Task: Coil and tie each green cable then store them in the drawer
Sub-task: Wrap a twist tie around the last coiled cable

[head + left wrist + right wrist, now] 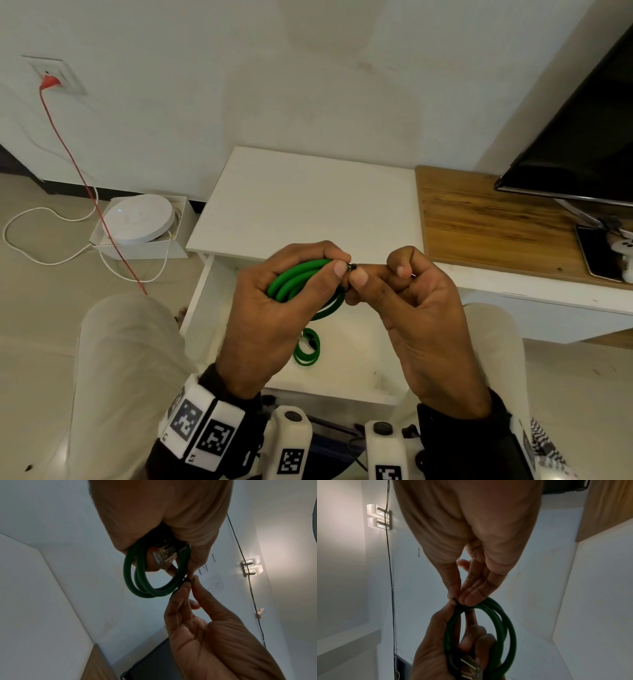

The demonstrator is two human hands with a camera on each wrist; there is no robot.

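Both wrists sit low in the head view, palms turned in toward each other over the open white drawer [209,301]. We see the left hand [270,318] curled round a coiled green cable [298,279], thumb on top, fingers wrapped under the loops; the left wrist view shows a clear plug [163,555] tucked in the palm. Right hand [418,318] meets it at the coil's edge, thumb and forefinger pinching a small black tie [352,266] on the loops, other fingers bent loosely. A second coiled green cable [307,347] lies on the drawer floor below the hands. White cabinet top [308,202] behind, wooden shelf [486,222] and dark screen [582,137] to the right.
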